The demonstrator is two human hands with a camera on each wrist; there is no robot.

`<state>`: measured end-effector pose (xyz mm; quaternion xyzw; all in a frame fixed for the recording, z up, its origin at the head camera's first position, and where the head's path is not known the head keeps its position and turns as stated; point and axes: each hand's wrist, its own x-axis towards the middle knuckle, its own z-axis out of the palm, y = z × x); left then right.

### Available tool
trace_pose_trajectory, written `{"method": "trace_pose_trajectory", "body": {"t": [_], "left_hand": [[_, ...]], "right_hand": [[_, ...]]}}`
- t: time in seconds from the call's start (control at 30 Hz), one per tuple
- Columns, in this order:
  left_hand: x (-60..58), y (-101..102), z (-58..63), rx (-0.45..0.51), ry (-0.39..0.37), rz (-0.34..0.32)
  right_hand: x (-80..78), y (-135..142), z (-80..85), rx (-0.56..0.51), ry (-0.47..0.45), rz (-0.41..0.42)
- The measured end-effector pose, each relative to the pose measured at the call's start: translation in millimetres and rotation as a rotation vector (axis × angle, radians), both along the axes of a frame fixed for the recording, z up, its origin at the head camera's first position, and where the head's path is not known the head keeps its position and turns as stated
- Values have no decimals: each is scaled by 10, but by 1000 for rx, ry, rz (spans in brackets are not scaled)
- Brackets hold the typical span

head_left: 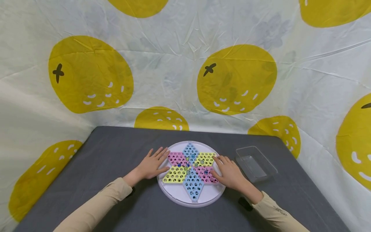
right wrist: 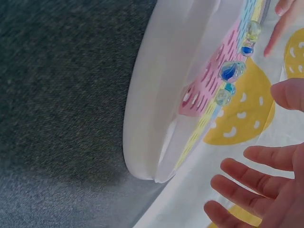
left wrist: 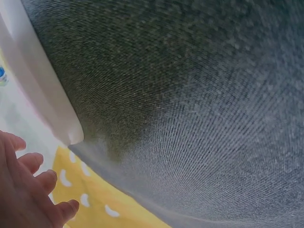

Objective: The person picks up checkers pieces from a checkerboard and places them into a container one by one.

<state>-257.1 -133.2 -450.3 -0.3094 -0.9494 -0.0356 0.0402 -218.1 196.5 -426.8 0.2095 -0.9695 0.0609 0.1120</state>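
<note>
A round white Chinese checkers board with a pink, yellow and blue star of holes lies on the table. Several glass marbles sit around its middle; a blue-swirled marble stands out in the right wrist view. At the board's left rim is my left hand, fingers spread and holding nothing. My right hand is over the right rim, its fingers loosely bent and its thumb near a marble on the pink point. In the right wrist view, nothing is between its fingers; whether it touches the board I cannot tell.
A clear plastic box stands just right of my right hand. Dark grey cloth covers the table. Behind and at the sides hangs a white curtain printed with yellow fruit.
</note>
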Motion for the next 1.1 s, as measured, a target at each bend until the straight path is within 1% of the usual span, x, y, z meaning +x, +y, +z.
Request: {"method": "trace_pose_trajectory", "body": {"t": [0.17,0.37,0.4,0.5,0.63,0.7,0.8,0.87,1.0,1.1], "left_hand": [[-31,31,-43,-17,-4,-28],[-31,103,-20,-65,-57,-30],[-29,112,-21,-71,-64,-30],[-31,130,-48,-96,-51,-36],[-37,139,-85,-118,-44,-45],[-38,140,-94,-119,-43,-52],[-40,138,-98,-113,-39,-58],[-43,137,-104,-120,-31,-59],[-48,141,-116,-137,-20,-64],[-52,144,-124,-139,-7,-76]], "right_hand": [[-20,-31,32,-66,-72,-17],[-37,-40,53,-156,-174,-11],[-37,-44,60,-174,-192,-3],[-45,-46,81,-228,-238,33],[-69,-29,90,-293,-292,116],[-82,-19,81,-319,-322,152],[-102,-8,61,-346,-364,179],[-116,-4,48,-358,-383,191],[-161,-1,10,-368,-386,225],[-200,-2,-23,-374,-386,237]]}}
